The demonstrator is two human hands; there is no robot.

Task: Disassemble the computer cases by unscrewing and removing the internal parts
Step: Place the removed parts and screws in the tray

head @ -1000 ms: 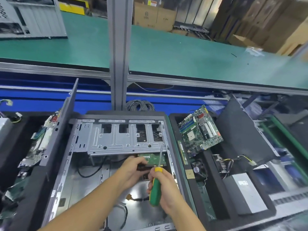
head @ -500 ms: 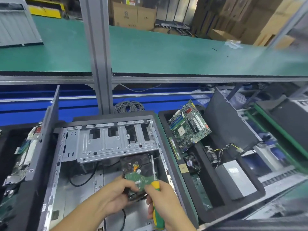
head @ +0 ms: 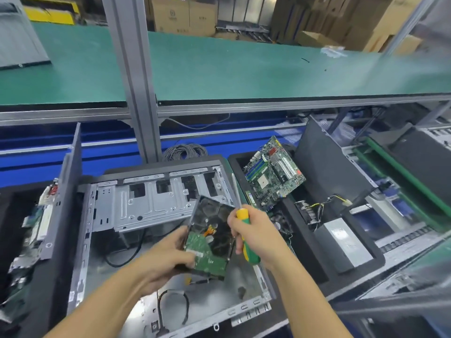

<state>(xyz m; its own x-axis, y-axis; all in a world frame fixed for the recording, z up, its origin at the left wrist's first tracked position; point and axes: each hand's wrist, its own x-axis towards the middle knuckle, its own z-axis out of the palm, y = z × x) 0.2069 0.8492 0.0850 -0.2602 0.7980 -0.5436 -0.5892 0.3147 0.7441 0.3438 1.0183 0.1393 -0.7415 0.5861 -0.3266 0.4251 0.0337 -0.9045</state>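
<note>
Drive [head: 211, 236] now lifted clear of case [head: 214, 297]; left hand [head: 166, 263] grips it, right hand [head: 260, 236] clutches screwdriver [head: 249, 251]. One part out.

No wording can be read. The cardboard box [head: 170, 15] bears a printed logo too blurred to make out, and the label on the power supply [head: 341, 242] is equally illegible.

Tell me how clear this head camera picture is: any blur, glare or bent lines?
Head view, centre: hard drive, screwdriver, left hand and right hand fairly sharp. Head view, right edge and lower right corner: smeared. Head view, top: grey post leans, probably wide-angle distortion. Head view, computer case floor: soft sheen, no hard shadows.
</note>
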